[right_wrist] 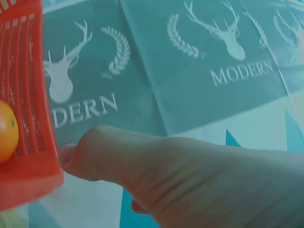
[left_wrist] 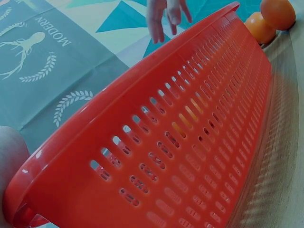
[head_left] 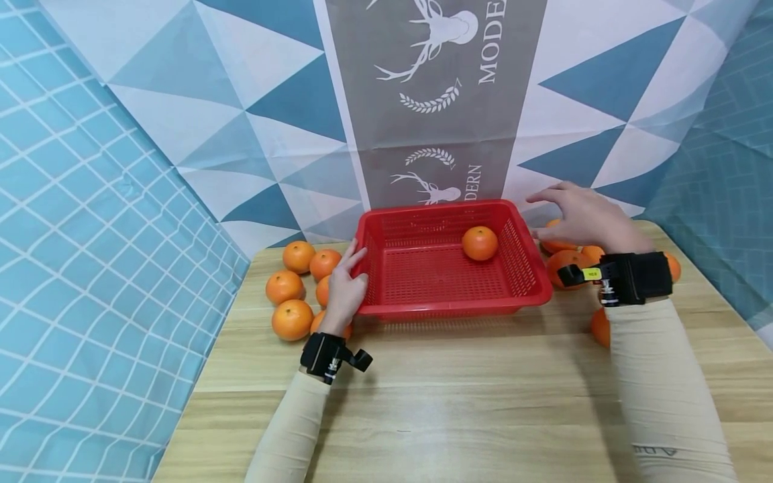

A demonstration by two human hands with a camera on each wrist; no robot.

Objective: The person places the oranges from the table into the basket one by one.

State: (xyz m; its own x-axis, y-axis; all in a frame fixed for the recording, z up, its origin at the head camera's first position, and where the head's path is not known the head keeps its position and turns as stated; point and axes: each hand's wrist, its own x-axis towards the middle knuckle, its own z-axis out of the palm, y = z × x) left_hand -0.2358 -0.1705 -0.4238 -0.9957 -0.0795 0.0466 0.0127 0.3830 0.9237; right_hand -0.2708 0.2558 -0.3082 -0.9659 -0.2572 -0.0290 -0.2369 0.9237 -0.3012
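A red plastic basket (head_left: 441, 307) with slotted walls stands on the table, with one orange (head_left: 480, 243) inside near its far right part. My left hand (head_left: 347, 292) holds the basket's left rim; in the left wrist view only a bit of that hand (left_wrist: 10, 156) shows beside the rim. Just off the basket's right end, my right hand (head_left: 582, 218) hovers above several oranges (head_left: 566, 267), thumb and fingers spread with nothing between them. In the right wrist view its thumb (right_wrist: 95, 152) points at the basket's rim (right_wrist: 45, 142).
More oranges (head_left: 292, 320) lie grouped left of the basket, partly behind my left hand. Another orange (head_left: 600, 327) sits beside my right forearm. A patterned cloth (head_left: 435, 134) hangs behind the wooden table (head_left: 423, 402), and blue tiled cloth (head_left: 90, 268) covers the left side.
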